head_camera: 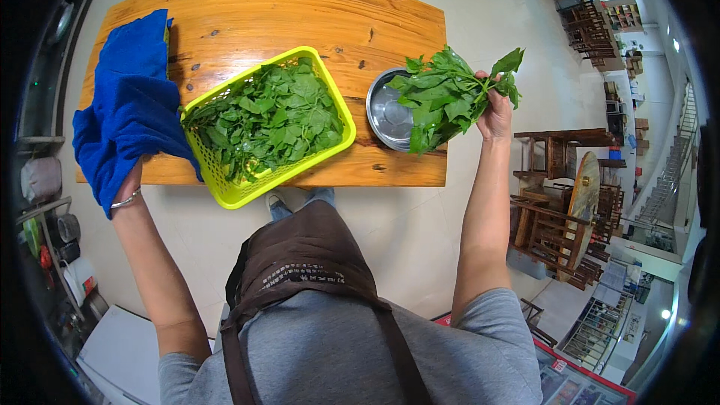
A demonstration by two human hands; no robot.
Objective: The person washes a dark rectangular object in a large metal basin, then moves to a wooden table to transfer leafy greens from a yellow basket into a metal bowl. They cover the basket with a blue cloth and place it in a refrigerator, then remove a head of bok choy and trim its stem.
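My right hand (496, 115) grips a bunch of leafy green vegetables (444, 93) by the stems. The leaves hang over the right side of a round stainless-steel bowl (388, 109) near the table's right end. A blue cloth (132, 84) covers most of my left hand (133, 180), so its fingers are hidden. Under the cloth's upper right edge, a strip of something yellow-green (167, 48) peeks out. Between my hands stands a yellow-green plastic basket (343, 124), tilted across the table's front edge. Loose green leaves (281, 112) lie inside it.
All this rests on a varnished wooden table (270, 11). A round table (582, 208) with wooden chairs (545, 230) stands to the right. Shelving (42, 208) with various goods lines the left side. A white surface (118, 349) is at lower left.
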